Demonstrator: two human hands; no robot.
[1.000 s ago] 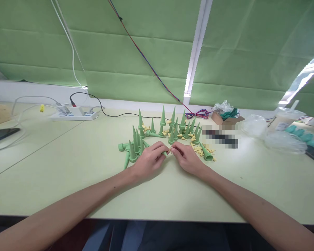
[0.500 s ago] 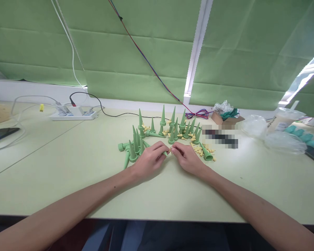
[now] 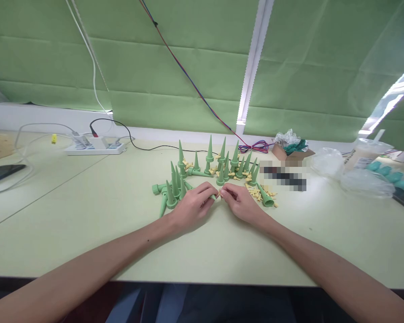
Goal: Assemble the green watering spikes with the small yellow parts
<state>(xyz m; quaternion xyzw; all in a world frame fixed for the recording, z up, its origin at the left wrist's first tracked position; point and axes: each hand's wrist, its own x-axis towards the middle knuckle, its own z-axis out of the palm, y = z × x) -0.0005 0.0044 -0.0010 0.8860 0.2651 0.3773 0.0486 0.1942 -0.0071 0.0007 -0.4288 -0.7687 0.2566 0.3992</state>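
My left hand point(image 3: 192, 207) is closed around a green plastic spike point(image 3: 213, 196), most of which the fingers hide. My right hand point(image 3: 241, 204) pinches a small yellow plastic piece point(image 3: 219, 193) against the spike's end; whether it sits inside the spike I cannot tell. The fingertips of both hands almost meet. Left of them, several green cone spikes point(image 3: 170, 197) stand or lie in a cluster. Behind the hands, more upright spikes point(image 3: 210, 150) stand among scattered yellow pieces. Beside my right hand, a spike point(image 3: 266, 199) lies on its side next to a pile of yellow pieces point(image 3: 255, 193).
A white power strip point(image 3: 97, 150) with plugs and cables is at the back left, a phone point(image 3: 3, 172) at the far left. On the right are a small cardboard box point(image 3: 291, 158), plastic bags point(image 3: 328, 162), a drink cup point(image 3: 360, 154) and teal bulb-shaped items point(image 3: 393, 175).
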